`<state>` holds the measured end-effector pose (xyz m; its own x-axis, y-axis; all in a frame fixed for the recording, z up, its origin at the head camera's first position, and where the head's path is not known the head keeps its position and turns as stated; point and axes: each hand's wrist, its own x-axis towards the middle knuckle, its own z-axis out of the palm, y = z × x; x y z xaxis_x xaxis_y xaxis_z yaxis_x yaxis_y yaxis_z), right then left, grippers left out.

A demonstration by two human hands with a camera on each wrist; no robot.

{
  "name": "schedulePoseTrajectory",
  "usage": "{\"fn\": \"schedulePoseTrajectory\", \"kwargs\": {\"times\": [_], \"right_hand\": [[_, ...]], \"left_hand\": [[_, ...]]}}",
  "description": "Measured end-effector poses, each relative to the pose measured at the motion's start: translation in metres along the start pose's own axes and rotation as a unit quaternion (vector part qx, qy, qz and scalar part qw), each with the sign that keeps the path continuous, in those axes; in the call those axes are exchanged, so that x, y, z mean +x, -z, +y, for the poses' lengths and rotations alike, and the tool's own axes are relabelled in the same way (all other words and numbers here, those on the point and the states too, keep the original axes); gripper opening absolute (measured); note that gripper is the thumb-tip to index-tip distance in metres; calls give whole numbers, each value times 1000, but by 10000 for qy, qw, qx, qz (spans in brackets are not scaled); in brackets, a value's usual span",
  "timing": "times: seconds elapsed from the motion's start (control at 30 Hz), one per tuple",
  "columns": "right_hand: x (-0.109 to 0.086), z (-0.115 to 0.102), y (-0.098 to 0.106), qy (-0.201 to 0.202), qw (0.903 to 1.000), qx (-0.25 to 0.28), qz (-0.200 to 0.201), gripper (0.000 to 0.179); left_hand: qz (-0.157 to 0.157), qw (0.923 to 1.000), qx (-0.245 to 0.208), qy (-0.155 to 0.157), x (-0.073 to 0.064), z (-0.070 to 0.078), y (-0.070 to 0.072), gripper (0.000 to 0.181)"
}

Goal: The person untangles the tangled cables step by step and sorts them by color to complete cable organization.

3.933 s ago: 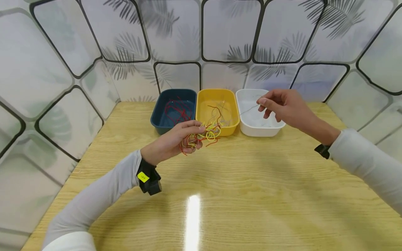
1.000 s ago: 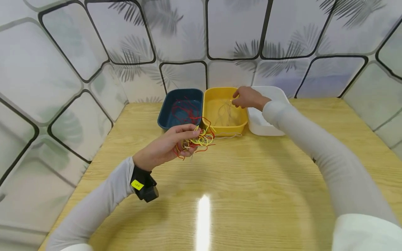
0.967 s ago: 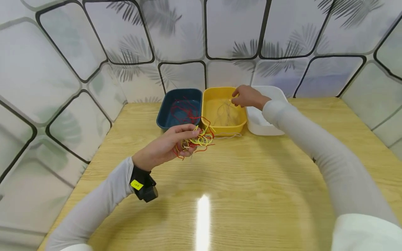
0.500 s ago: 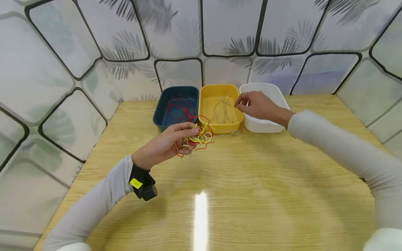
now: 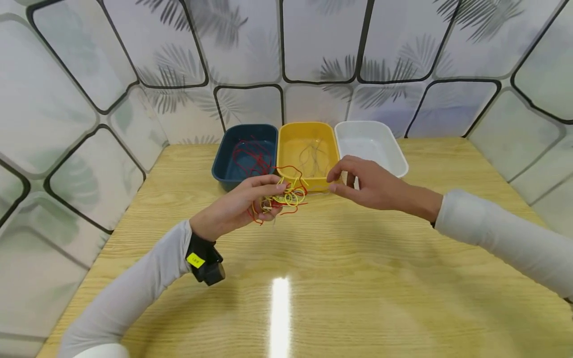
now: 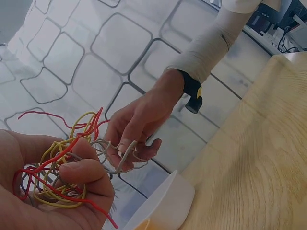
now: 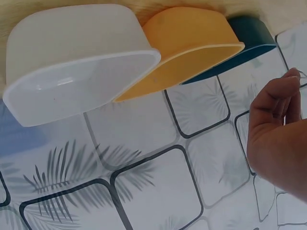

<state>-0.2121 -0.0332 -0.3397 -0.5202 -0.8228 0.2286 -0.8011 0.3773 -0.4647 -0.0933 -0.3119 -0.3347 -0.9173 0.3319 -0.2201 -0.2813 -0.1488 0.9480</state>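
Observation:
My left hand grips a tangled bundle of thin wires, yellow, red and grey, with loose ends sticking out past the fingers. A red strand arches above it, and grey loops reach out to the right. My right hand is at those grey loops, thumb and index fingertips a little apart. In the left wrist view the loops overlap its fingers. Behind the hands stand a dark blue bin with red wires, a yellow bin with grey wires and a white bin.
The three bins stand side by side at the back of the wooden table, against a patterned wall covering. Both hands are in front of the bins, above the table.
Earlier my right hand held a thin wire over the white bin, then went over the yellow bin; now it has come forward to the bundle. The red strand over the yellow bin has shifted.

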Motion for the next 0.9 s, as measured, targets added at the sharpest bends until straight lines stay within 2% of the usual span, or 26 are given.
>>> {"fn": "schedulePoseTrajectory", "kwargs": {"times": [0.13,0.27,0.4,0.6,0.73,0.9], "right_hand": [[-3,-13,-7,-33,9985,118,-525,35],[-8,-28,-14,-93,9959,383,-819,26],[-14,-35,-13,-85,9948,720,-719,11],[-23,-33,3,-145,9959,738,-504,13],[-29,-31,16,-402,9963,627,-429,14],[-34,-21,36,-1017,9936,407,-282,16]], "left_hand": [[36,10000,-29,56,3,-1,-4,11],[126,9999,-17,53,4,-1,-7,11],[191,9998,17,47,5,0,-7,11],[106,9998,110,121,2,-1,-2,11],[138,9998,131,83,0,-2,3,11],[316,9994,132,28,1,0,9,13]]}}
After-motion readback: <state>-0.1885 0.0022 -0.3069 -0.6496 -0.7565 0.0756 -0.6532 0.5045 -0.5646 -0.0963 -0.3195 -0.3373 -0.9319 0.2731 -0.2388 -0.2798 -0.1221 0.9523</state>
